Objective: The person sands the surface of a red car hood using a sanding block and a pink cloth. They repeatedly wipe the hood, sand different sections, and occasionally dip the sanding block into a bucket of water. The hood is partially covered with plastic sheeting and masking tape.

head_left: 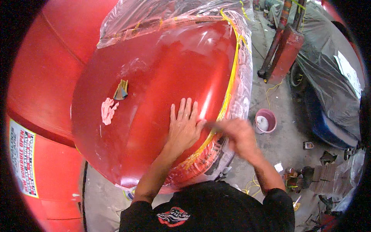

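My left hand [184,125] lies flat on a glossy red car hood [162,77], palm down with its fingers stretched out. To its right, my right hand [237,137] is curled and smeared by motion above the hood's taped edge. A dark, blurred thing [211,125] sticks out of it toward my left hand; its kind cannot be made out. Yellow masking tape [233,77] runs along the hood's right edge and borders clear plastic film [245,65]. Left of my hands, a crumpled pink cloth [108,111] and a folded piece of sandpaper [121,91] rest on the hood.
A pink bucket [273,123] with something white inside stands on the concrete floor to the right. Beyond it are a red lift post [286,54] and a dark car [320,116] under plastic. Cans and flattened cardboard [326,179] lie at lower right. A red wall [46,92] curves along the left.
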`<state>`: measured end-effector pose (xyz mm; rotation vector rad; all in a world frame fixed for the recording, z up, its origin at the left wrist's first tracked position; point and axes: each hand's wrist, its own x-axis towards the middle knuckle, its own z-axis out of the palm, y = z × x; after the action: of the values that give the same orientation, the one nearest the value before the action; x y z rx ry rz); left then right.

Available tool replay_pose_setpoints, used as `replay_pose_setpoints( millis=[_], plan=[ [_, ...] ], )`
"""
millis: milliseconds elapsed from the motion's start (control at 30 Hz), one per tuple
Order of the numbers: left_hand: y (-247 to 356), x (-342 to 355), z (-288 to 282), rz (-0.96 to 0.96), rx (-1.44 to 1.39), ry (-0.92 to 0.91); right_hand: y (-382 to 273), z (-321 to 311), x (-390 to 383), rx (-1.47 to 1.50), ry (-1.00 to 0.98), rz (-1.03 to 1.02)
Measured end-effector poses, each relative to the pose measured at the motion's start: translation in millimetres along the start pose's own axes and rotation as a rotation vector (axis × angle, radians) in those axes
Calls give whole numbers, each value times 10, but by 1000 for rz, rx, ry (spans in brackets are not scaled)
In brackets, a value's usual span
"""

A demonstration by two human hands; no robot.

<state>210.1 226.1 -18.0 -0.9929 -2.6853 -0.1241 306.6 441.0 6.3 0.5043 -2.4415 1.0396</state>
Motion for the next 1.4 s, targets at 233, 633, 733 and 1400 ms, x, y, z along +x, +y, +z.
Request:
replay_pose_setpoints(
  millis=[233, 633, 733, 1400],
  plan=[
    [409, -217, -58, 334, -248, -386, 732, -476, -100, 49, 621, 393],
    [-2, -2032, -885, -345, -1176, 155, 963, 434, 1187, -461, 366, 137],
    [-127, -2403, -781, -518, -1120, 393, 529, 708, 1030, -457, 298, 52],
    [-669, -3167, -701, -669, -635, 665, 62, 745, 847, -642, 343, 125]
  ],
)
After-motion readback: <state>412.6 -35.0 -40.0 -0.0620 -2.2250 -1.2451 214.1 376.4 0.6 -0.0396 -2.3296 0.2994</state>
